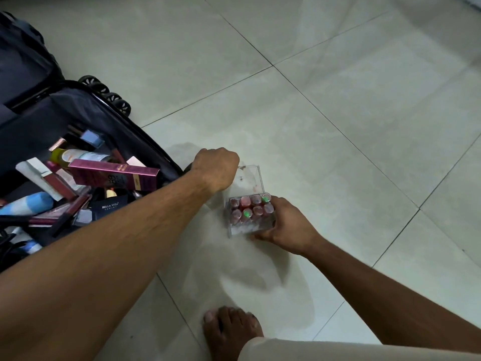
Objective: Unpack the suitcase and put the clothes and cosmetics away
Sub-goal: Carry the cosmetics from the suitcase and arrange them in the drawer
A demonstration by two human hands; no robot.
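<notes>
- Right hand's grip (283, 225) is wrapped round the near end of a clear plastic box (247, 212), fingers curled under it and thumb along its side, holding it on or just off the floor (338, 126); I cannot tell which
- Small nail-polish bottles (251, 208) stand packed in rows inside that box, mostly reddish with two green caps; the clear lid (248, 179) stands tipped open on the far side
- Left hand (216, 169) is fisted just beyond the box, near the lid's left edge; its fingers are curled away from me, so whether its grip holds the lid or anything small I cannot tell
- Nearest of all, a bare foot (229, 332) rests flat on the tiles
- Further left, the open suitcase (145, 131) lies on the floor, well stocked: a maroon carton (114, 174), a dark Bella Vita box (110, 207), a blue-and-white tube (26, 205), assorted tubes and sticks heaped together
- No clothes show in the visible half
- My reading: only the box of bottles is out, and most cosmetics are yet to be lifted out and stored, so the job looks early
</notes>
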